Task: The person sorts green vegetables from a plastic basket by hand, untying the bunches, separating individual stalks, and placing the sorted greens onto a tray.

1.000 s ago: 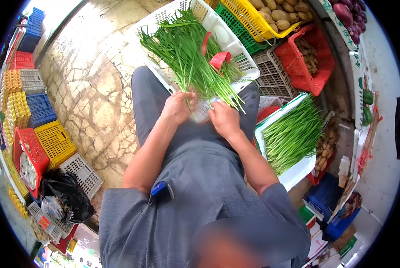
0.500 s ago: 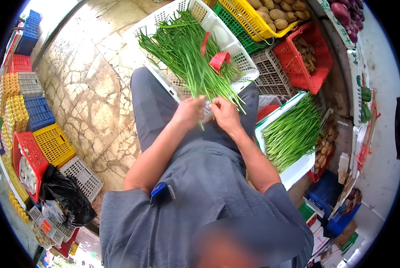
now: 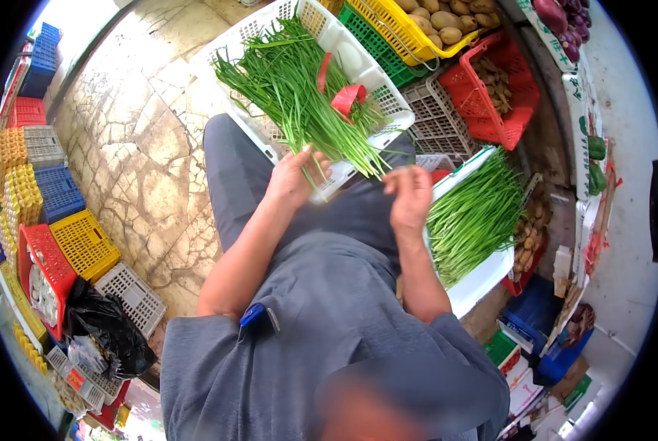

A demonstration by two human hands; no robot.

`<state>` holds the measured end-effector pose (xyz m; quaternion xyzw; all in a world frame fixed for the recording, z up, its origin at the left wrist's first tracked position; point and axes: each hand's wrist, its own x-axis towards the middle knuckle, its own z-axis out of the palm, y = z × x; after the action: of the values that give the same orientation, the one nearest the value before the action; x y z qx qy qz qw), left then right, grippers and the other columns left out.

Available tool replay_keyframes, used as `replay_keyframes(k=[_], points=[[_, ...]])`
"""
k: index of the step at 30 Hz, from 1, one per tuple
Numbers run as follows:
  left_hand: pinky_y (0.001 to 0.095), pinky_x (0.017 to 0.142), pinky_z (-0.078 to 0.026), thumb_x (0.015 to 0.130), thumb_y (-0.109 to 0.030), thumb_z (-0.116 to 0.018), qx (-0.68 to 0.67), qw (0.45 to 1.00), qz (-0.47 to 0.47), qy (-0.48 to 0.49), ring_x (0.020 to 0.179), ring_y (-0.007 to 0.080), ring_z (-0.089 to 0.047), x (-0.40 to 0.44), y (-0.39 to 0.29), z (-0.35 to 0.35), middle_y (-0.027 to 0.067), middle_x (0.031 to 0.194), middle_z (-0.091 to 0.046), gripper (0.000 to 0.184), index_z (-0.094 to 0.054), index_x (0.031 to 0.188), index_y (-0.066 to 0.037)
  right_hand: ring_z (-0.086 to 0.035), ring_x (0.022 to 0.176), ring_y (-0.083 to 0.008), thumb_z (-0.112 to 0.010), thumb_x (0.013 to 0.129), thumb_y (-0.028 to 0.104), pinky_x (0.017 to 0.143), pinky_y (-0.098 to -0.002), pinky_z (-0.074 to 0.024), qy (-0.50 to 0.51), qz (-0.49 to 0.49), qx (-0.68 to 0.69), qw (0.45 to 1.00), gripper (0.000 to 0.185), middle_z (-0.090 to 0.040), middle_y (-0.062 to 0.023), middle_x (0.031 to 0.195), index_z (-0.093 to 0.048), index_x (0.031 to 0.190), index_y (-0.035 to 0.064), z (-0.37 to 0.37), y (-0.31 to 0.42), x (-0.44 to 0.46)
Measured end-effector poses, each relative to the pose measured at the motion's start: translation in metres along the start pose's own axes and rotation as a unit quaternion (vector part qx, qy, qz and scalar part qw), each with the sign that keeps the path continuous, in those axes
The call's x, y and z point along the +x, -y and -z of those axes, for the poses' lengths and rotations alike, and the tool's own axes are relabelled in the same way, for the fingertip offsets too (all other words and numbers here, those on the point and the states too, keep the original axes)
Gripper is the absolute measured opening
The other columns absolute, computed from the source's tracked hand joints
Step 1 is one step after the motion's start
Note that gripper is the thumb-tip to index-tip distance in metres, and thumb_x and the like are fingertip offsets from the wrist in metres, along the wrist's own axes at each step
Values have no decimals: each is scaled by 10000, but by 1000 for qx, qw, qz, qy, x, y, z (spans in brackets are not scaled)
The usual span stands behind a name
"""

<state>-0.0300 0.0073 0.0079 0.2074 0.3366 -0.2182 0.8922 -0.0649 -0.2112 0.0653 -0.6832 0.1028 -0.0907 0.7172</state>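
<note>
A white plastic basket [image 3: 389, 94] rests across the knees, with a loose heap of long green stalks [image 3: 299, 99] in it. A red strip [image 3: 348, 98] lies over the heap. At the basket's near edge, my left hand [image 3: 297, 175] is closed on a few stalks whose ends hang below the fingers. My right hand [image 3: 410, 189] is raised apart from it, right of the stalk ends, its fingers curled and slightly blurred; what it holds, if anything, is too small to make out. Beside the right knee, a white foam box [image 3: 483, 288] holds neatly aligned green stalks [image 3: 472, 217].
Potatoes fill a yellow basket [image 3: 398, 33] at the top right, beside a red basket [image 3: 483, 92] of brown roots. Stacked crates, a yellow one [image 3: 85, 245] among them, and a black bag [image 3: 108, 327] stand at the left. Cracked stone floor [image 3: 160, 140] shows between.
My right hand has moved away from my left hand, toward the right. My left hand went in toward the right hand, then back left. The view has shifted slightly.
</note>
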Motion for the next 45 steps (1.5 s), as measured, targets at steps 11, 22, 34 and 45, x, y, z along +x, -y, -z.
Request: replay_keyframes(k=[11, 22, 34, 45], points=[[256, 535, -400, 1018, -147, -561, -3, 997, 18, 76, 644, 126, -506, 1, -4, 8, 34, 844, -603, 106, -576, 1114, -108, -667, 723, -199, -656, 941, 217, 687, -325, -534, -77, 89, -585, 802, 390, -689, -159, 965, -609, 1225, -47, 143, -48, 52], [250, 451, -278, 992, -181, -602, 14, 998, 44, 47, 501, 83, -331, -3, -2, 3, -47, 645, -380, 105, -573, 1061, -107, -670, 858, -391, -645, 893, 261, 818, -484, -495, 124, -28, -569, 813, 260, -710, -195, 865, -701, 971, 19, 18, -43, 40], [286, 495, -360, 1001, -231, -602, 49, 991, 86, 88, 541, 108, -426, 1, 32, -16, -16, 716, -502, 129, -572, 990, -106, -494, 606, -40, -634, 958, 119, 534, -231, -390, 33, -68, -269, 960, 128, -613, 13, 708, -656, 930, -4, -38, -12, -10], [323, 619, -520, 991, -239, -639, 115, 992, 38, 38, 784, 151, -623, 10, 24, 4, 18, 907, -630, 203, -626, 1133, -94, -671, 787, -359, -657, 898, 182, 679, -457, -510, 153, 38, -369, 916, 156, -674, -173, 877, -670, 957, 38, -52, -2, -40]])
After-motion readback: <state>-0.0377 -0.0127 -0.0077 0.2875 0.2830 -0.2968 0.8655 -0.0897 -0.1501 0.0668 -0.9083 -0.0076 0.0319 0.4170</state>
